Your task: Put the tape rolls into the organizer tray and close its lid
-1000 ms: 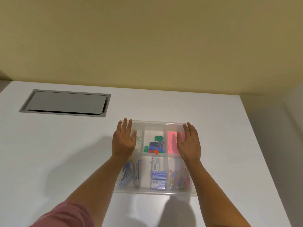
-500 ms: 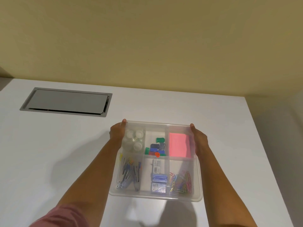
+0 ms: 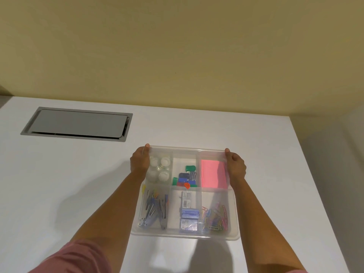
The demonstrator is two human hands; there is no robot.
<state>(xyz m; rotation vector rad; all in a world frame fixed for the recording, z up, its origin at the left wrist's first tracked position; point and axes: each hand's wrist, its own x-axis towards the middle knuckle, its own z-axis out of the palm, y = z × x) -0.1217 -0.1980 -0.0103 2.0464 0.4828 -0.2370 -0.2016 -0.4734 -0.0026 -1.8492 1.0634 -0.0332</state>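
A clear plastic organizer tray [image 3: 235, 209] sits low and centre-right in the frame on a white table [image 3: 59, 184], its translucent lid [image 3: 187, 149] on top, and both hands grip it at its far corners: the left hand [image 3: 140, 160] is curled around the far left corner, the right hand [image 3: 235, 166] around the far right corner, fingers wrapped over the edge. The tray has six compartments in two rows of three. The upper left one holds four tape rolls [image 3: 159, 170], lying flat in a two-by-two block just beside the left hand. The upper middle one holds a small heap of green, blue, red and orange clips [image 3: 186, 179], too jumbled to count. The upper right one holds one pink sticky-note pad [image 3: 213, 176]. In the lower row lie grey metal tools with coloured tips [image 3: 154, 210] at left, staple boxes [image 3: 188, 217] in the middle with at least three visible, and a tangle of coloured paper clips [image 3: 216, 217] at right. One grey cable hatch [image 3: 76, 124] is set into the table at the upper left
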